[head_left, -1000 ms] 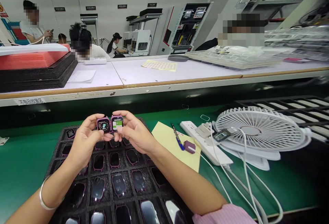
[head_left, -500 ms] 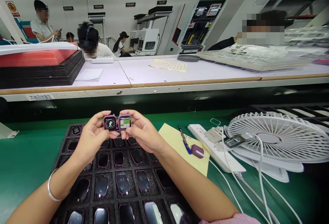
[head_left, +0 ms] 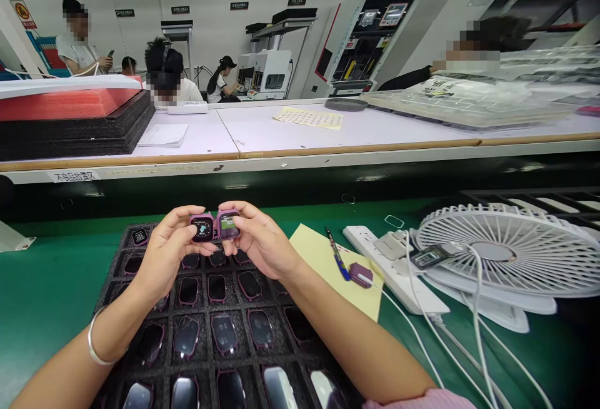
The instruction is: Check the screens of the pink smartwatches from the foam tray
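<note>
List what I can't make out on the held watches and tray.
All in the head view:
Lettering on the left watch: too small.
Screen of the right watch: partly covered by the right hand.
Both backs: turned away from the camera.
Some tray compartments: hidden behind the left hand and right forearm.
Tray's near side: cut off by the bottom edge.

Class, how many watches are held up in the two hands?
2: the left watch is in the left hand, the right watch in the right hand, both above the black tray.

Left of the tray [head_left: 205, 334] is passable; power strip [head_left: 385, 264] and fan [head_left: 492, 251] obstruct the right.
</note>
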{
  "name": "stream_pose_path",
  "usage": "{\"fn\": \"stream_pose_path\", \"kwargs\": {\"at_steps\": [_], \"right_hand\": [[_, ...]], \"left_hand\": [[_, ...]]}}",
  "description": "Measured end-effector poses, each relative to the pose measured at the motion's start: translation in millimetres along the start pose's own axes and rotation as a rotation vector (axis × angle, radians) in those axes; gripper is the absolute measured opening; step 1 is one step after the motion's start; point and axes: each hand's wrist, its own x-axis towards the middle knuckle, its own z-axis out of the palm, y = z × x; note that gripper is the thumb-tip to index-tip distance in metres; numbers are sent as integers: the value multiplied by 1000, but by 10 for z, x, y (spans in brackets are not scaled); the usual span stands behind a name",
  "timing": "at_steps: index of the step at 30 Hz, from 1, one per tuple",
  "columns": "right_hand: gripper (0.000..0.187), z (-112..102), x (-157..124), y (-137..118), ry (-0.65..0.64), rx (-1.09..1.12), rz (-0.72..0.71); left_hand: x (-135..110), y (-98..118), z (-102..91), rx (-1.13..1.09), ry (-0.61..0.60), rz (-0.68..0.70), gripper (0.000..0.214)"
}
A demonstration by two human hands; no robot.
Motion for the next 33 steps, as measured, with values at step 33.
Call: {"fn": "stream_pose_path", "kwargs": {"at_steps": [33], "right_hand": [[31,19,-31,12,-20,-54,26]], "left_hand": [[23,-80,-2,413,144,191,41]]}}
